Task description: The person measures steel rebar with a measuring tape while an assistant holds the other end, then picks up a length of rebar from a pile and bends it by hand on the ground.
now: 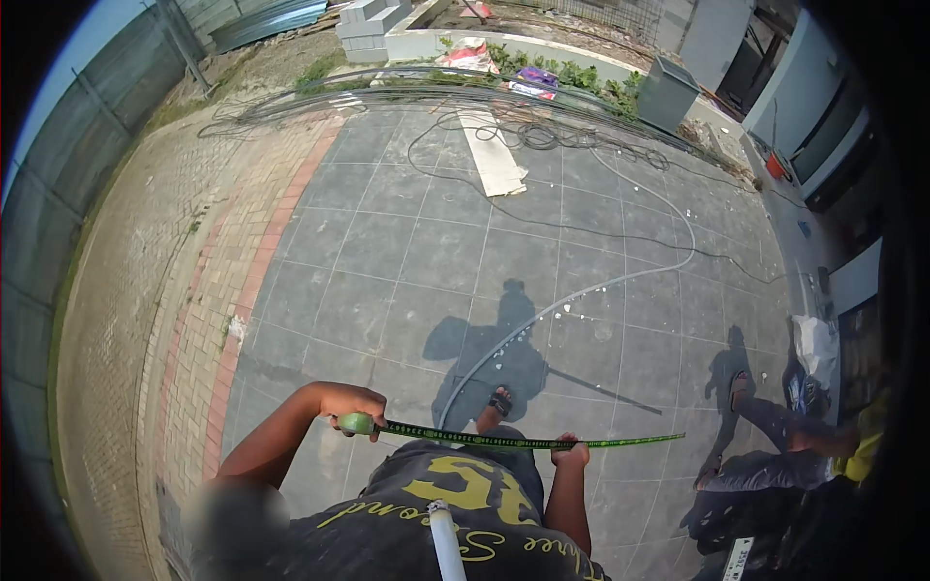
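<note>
My left hand (356, 403) is closed on the green case of a tape measure (354, 423). A length of green metal blade (494, 441) with black markings runs out of it to the right, across the front of my dark shirt. My right hand (569, 449) grips this blade some way along, and its free tip sticks out beyond that hand. A white cigarette (444, 537) with an ash end juts into the lower middle, close to the camera. My sandalled foot (495, 407) shows on the grey tiles (378, 252) just past the tape.
A long hose (690, 232) and dark cables cross the tiles toward bundled lengths (300, 102) at the back, near a pale board (489, 155), sacks and a grey bin (666, 92). Another person (804, 445) in dark trousers is at the right. Brick paving (223, 242) borders the left.
</note>
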A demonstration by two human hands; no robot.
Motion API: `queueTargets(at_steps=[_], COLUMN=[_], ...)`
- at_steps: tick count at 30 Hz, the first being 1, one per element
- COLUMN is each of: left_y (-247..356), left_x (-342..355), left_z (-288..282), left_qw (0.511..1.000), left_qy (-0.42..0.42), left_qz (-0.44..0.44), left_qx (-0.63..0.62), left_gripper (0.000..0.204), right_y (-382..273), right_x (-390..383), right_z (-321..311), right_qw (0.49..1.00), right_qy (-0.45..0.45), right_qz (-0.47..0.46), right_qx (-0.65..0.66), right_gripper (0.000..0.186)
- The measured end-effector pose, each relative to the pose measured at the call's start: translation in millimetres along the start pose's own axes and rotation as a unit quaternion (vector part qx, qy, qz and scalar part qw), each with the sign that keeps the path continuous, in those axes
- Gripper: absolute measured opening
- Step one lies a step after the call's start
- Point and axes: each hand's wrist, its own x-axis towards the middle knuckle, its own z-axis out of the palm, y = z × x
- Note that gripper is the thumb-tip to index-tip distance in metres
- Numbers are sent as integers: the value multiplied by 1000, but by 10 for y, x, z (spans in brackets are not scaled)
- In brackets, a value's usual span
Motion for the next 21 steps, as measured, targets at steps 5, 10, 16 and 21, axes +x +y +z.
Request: queueTargets(at_steps=[5, 10, 16, 21], left_y=[113, 246, 518, 722], left_x=[117, 384, 749, 1026], left_z=[185, 318, 181, -195], left_qw=[991, 966, 946, 937], left_qy=[37, 101, 112, 110], left_qz=[42, 106, 151, 163], left_qx=[-120, -211, -264, -289], left_gripper=[28, 34, 36, 36], right_y=[-272, -113, 638, 1090], right_x=[196, 90, -616, -866], right_z=[1181, 2179, 2593, 2623], right_qw=[975, 942, 874, 781], right_qy=[-164, -216, -283, -376], right_qz=[2, -10, 46, 125], right_qx=[-150, -257, -392, -483], right_gripper=[21, 28, 27, 21])
